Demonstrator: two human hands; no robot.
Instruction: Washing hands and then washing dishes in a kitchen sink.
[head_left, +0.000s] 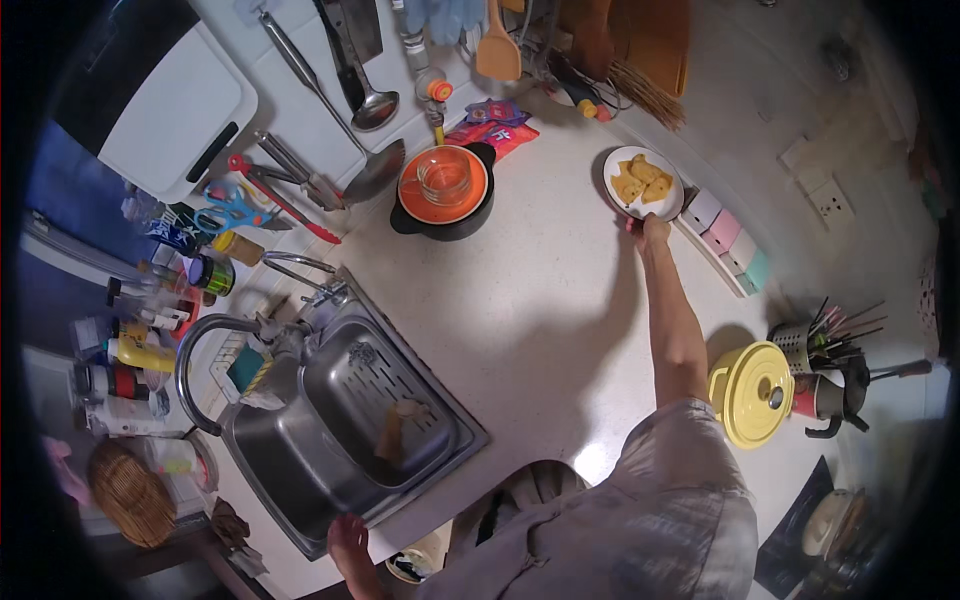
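My right hand (646, 231) grips the near rim of a small white plate (613, 202) at the back right of the counter. Several yellowish-brown pieces of food (642, 178) lie on the plate. My left hand (348, 538) is by the near corner of the stainless steel sink (281, 480), its fingers partly curled; whether it touches the edge is not clear. At the back, a clear glass cup (444, 178) rests on an orange lid or plate (420, 211) on top of a black pot (442, 229).
A row of small coloured drawers (724, 236) stands right of the plate. A yellow lidded pot (751, 397) is beside my right arm. The curved faucet (184, 360) arches over the sink. Red and purple packets (499, 131) lie behind the black pot, under hanging utensils.
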